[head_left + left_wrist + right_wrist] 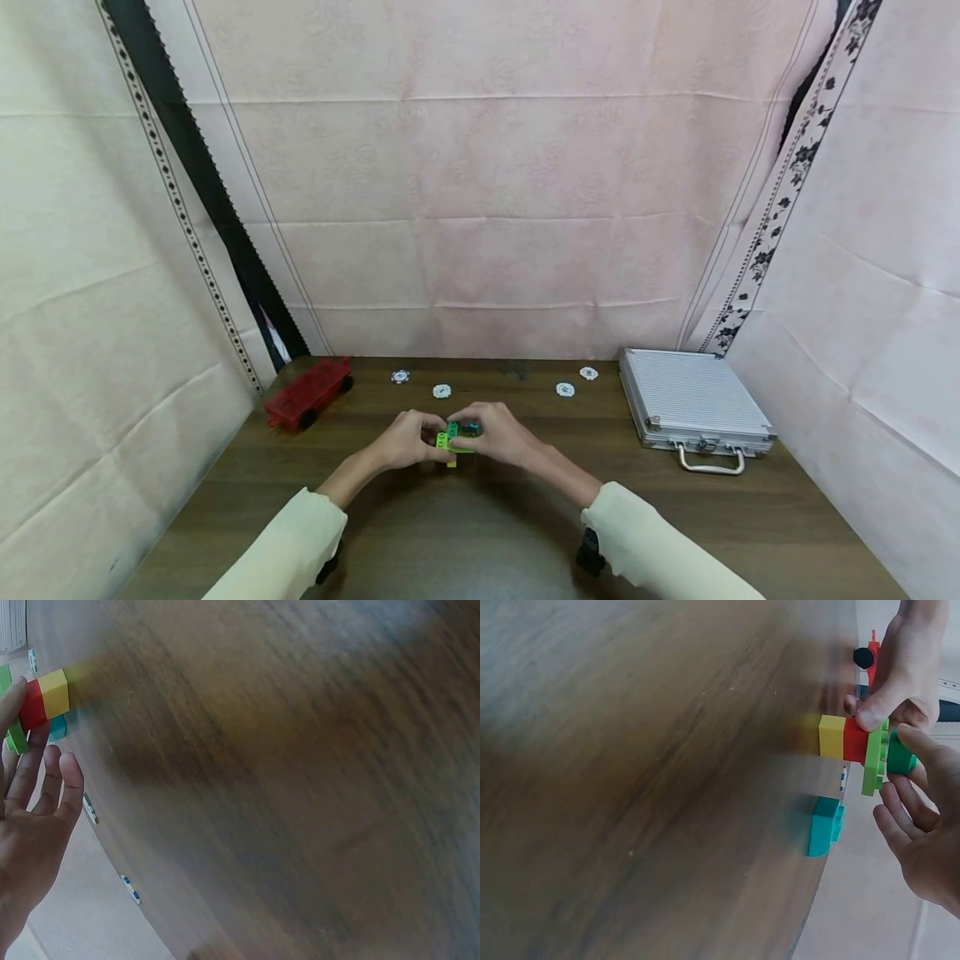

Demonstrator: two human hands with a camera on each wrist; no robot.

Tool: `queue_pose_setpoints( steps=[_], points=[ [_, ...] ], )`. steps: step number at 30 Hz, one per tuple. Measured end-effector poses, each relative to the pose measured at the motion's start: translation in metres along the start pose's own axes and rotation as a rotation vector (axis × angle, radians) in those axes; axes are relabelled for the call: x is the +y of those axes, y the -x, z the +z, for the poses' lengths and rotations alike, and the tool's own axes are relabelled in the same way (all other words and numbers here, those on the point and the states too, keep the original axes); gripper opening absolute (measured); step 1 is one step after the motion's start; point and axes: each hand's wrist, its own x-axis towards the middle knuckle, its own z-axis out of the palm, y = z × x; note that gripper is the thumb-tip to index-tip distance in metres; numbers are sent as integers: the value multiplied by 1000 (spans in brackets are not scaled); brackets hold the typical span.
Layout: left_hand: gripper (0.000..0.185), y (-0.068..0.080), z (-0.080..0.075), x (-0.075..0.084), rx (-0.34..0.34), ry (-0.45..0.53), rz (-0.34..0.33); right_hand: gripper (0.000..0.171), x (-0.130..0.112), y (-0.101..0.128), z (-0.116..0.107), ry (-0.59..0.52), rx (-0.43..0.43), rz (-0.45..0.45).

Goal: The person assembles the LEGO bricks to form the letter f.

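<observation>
My left hand [405, 440] pinches a small stack of toy building bricks over the table. In the right wrist view the stack has a yellow brick [831, 737] at the bottom, a red brick [854, 742] on it and a light green studded plate [872, 769] on top. My right hand [501, 435] pinches a dark green brick [900, 755] at the plate's studs; whether it is fully seated I cannot tell. A teal brick [823, 829] with a curved side stands on the table beyond the stack, apart from both hands.
A red toy vehicle [311, 393] with black wheels is at the back left. Several patterned chips, such as one white chip [442, 391], lie along the back. A silver case [693, 400] with a handle lies at the right. Cloth walls [487, 183] surround the wooden table [390, 542].
</observation>
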Motion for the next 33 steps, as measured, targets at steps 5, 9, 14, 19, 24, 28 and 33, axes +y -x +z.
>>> queue_pose_setpoints(
  steps=[5,9,14,19,24,28,33],
  points=[
    [33,1,0,0,2,1,2,31,1,3,1,-8,5,10],
    [33,0,0,-2,6,-7,9,31,1,3,3,-30,6,19],
    [33,0,1,-4,6,-14,19,31,1,3,4,-51,6,32],
    [33,-1,1,-4,5,-12,26,32,2,3,4,-75,5,38],
    [31,-1,-1,-3,-1,-13,20,32,2,2,4,-92,-2,32],
    [28,-1,-1,-3,-6,-14,29,32,1,2,4,-86,-5,35],
    [26,-1,0,-3,-4,-13,24,32,2,1,4,-78,-14,32]
  ],
)
